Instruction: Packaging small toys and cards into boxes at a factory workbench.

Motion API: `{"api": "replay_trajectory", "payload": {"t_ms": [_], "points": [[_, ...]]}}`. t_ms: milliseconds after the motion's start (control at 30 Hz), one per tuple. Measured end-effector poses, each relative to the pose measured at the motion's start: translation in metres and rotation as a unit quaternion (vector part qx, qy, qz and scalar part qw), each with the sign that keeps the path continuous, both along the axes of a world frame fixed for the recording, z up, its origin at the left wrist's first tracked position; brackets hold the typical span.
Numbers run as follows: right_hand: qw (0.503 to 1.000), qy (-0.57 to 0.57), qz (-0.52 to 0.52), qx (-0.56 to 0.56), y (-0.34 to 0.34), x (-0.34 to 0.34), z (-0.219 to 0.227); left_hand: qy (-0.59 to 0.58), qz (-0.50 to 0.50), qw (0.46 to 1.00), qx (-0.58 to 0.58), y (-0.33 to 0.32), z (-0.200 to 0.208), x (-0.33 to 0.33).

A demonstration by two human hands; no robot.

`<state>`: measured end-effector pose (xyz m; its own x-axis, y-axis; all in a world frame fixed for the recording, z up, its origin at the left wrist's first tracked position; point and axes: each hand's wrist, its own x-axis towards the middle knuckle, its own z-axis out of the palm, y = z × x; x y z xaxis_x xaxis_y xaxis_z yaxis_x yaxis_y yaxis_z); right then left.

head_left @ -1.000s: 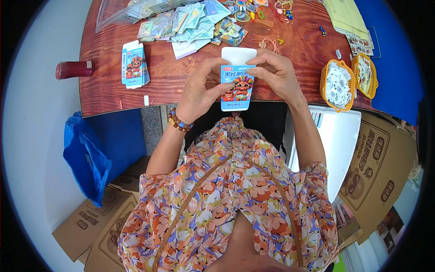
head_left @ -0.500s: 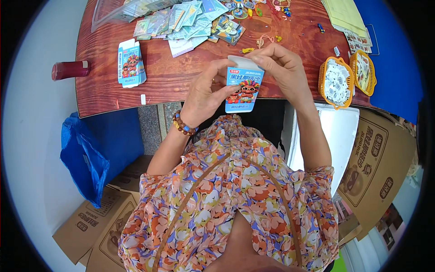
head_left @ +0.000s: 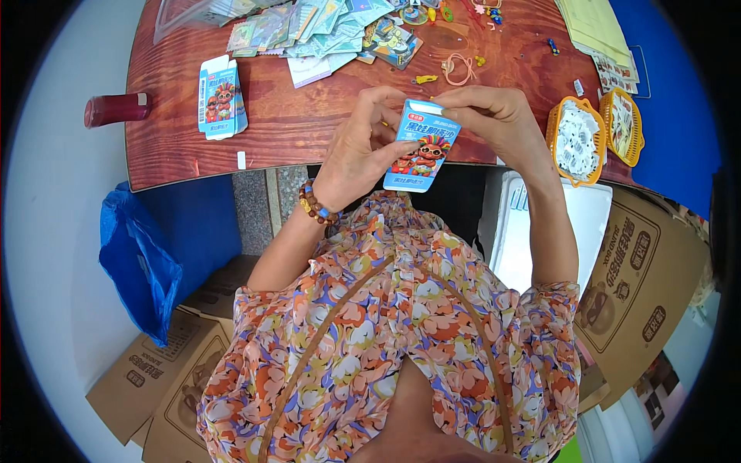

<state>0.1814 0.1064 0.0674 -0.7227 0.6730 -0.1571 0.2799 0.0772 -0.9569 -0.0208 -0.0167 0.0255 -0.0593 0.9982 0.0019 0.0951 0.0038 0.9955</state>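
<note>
A small blue cardboard box (head_left: 417, 158) with cartoon figures on its front is held above the table's near edge, tilted a little to the right. My left hand (head_left: 356, 150) grips its left side, thumb across the front and fingers behind. At the top right corner, my right hand (head_left: 498, 123) pinches the box by its top flap, which looks folded down now. The right fingertips partly hide that corner. Similar blue boxes (head_left: 221, 100) stand in a stack on the table to the left.
Cards and packets (head_left: 332, 35) lie heaped at the far side, beside a clear plastic tub (head_left: 174, 19). Small trinkets and a pink cord (head_left: 458, 69) lie near. Two yellow baskets (head_left: 556, 143) hold paper pieces at right. A dark red cylinder (head_left: 120, 110) lies at left. Below are cardboard boxes (head_left: 648, 270) and a blue bag (head_left: 135, 262).
The box has tilted to the right, and its raised white top flap has been pushed down. My right hand has moved slightly right and lower at the box's top.
</note>
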Motion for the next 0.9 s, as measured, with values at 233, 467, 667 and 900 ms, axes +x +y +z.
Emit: {"api": "replay_trajectory", "payload": {"t_ms": [233, 467, 667, 900], "points": [[0.984, 0.022, 0.030, 0.177, -0.011, 0.000, 0.002, 0.029, 0.004, 0.999, -0.034, 0.000, 0.010, 0.000], [0.959, 0.033, 0.045, 0.277, -0.014, 0.004, -0.003, 0.085, -0.027, 0.996, -0.002, -0.001, 0.016, 0.003], [1.000, 0.015, -0.002, 0.014, -0.008, 0.002, -0.004, 0.078, -0.038, 0.996, 0.003, -0.001, 0.017, 0.002], [0.989, 0.038, 0.009, 0.140, -0.009, 0.002, -0.011, 0.079, -0.046, 0.996, -0.023, -0.001, 0.014, 0.002]]}}
